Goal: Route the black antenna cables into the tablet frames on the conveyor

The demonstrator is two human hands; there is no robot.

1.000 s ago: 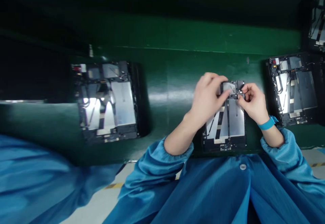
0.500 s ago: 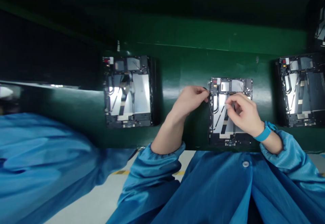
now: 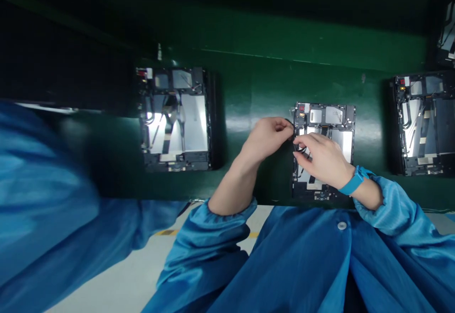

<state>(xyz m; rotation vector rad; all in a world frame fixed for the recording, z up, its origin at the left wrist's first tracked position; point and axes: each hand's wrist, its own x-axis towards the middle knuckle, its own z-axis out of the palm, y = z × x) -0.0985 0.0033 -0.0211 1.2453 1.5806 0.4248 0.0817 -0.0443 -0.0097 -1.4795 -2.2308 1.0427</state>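
Lying flat on the green tabletop [image 3: 249,88], the open device [image 3: 302,193] sits right in front of the person, near the table's edge. Its thin black frame holds a red-and-white label at the top left corner, two silvery plates [image 3: 334,114] along the top, a bright silver panel [image 3: 345,142] below them, and a small board [image 3: 322,196] at the bottom.

The left hand [image 3: 270,138] has its thumb and fingertips drawn together at the device's left edge; what they pinch, if anything, cannot be told. The right hand [image 3: 322,156] reaches across the panel, covering its middle, with thumb and forefinger slightly parted beside black cables [image 3: 302,150] near that same edge; whether it grips one is unclear. A blue band [image 3: 354,181] circles the right wrist.

Well apart to the left lies a similar opened unit [image 3: 195,159]; another [image 3: 412,167] is to the right, and part of one more [image 3: 448,33] shows at the upper right border. A blurred blue sleeve [image 3: 42,185] of another person fills the left side.

Behind, the table runs into deep shadow. Below its front edge shows a pale floor [image 3: 138,265] with a yellow strip [image 3: 167,232].
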